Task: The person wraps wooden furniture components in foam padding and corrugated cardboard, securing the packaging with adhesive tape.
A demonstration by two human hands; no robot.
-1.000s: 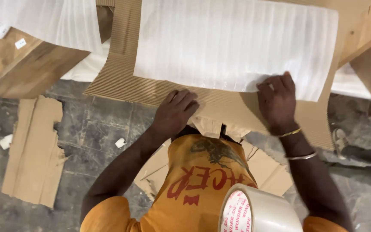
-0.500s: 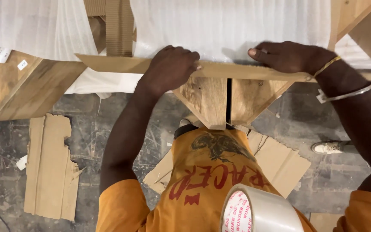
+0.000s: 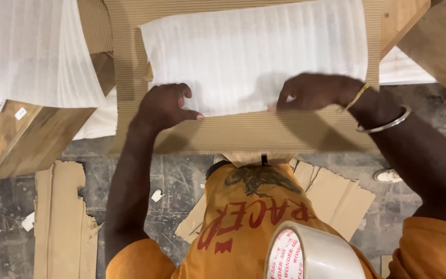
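Left hand [image 3: 163, 106] rests on the corrugated cardboard sheet [image 3: 243, 135], fingers loosely curled, thumb stretched out along the lower edge of the white foam sheet [image 3: 254, 57]. Right hand [image 3: 313, 92] presses fingers bunched together on the foam's lower edge; gold bangle and silver bracelet on that wrist. Foam lies flat on the cardboard, just beyond both sets of fingers. Tape roll [image 3: 311, 256] sits well back from the fingers, against the orange shirt. Torn cardboard scraps [image 3: 60, 217] lie on the floor below.
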